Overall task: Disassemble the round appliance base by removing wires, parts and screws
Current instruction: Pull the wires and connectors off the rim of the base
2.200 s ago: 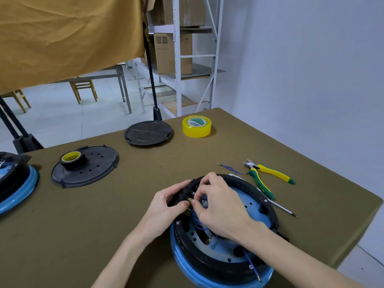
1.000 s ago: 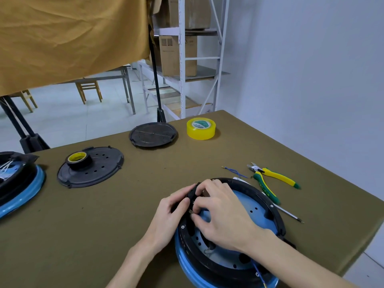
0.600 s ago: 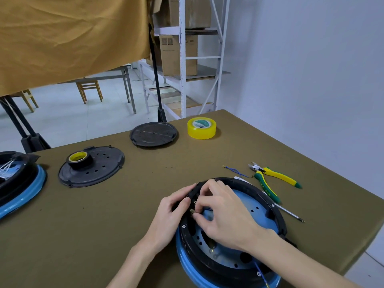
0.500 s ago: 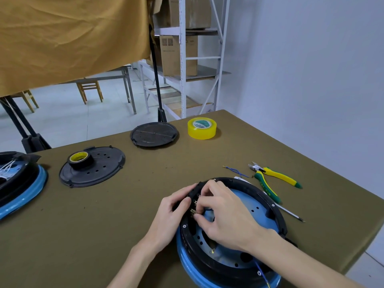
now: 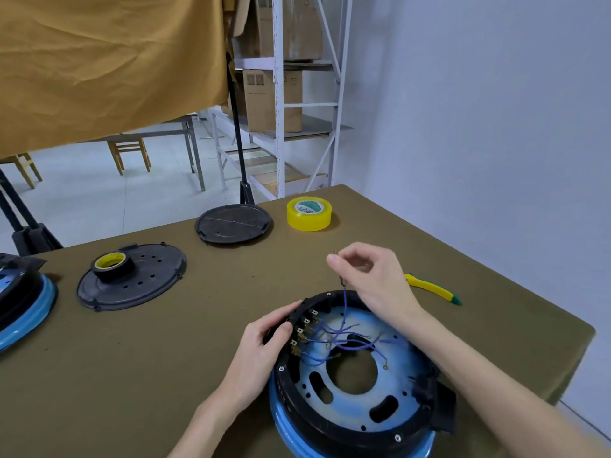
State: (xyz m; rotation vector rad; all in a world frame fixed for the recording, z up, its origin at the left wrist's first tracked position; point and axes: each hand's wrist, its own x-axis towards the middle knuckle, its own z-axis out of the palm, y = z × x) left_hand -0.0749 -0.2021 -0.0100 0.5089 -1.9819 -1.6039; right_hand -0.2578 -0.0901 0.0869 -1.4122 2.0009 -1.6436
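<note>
The base (image 5: 357, 385), a black ring over a blue plate and blue rim, sat at the near edge of the table (image 5: 198, 325), under both forearms. The left hand (image 5: 264, 342) gripped the ring's left wall, fingers curled over the outer side and the thumb pressed beside a row of brass terminals (image 5: 302, 330). Just right of that thumb, blue wires (image 5: 344, 342) looped across the plate above its round centre hole.

Beyond the ring's far edge the right hand (image 5: 367, 276) was raised, its thumb and forefinger pinching one wire (image 5: 344, 292) that ran down from the fingertips into the base, its bare end poking above the forefinger.

Right of that hand lay the yellow handle of the pliers (image 5: 433, 289), partly hidden by the wrist. Far left of the left hand rested a black cover (image 5: 148, 276) with a roll of black tape (image 5: 112, 266) standing on it, and past it, at the table's left edge, a second base (image 5: 26, 302). Farther off, ahead of the right hand, lay a smaller black disc (image 5: 233, 223) and, just to its right, a roll of yellow tape (image 5: 309, 213).
</note>
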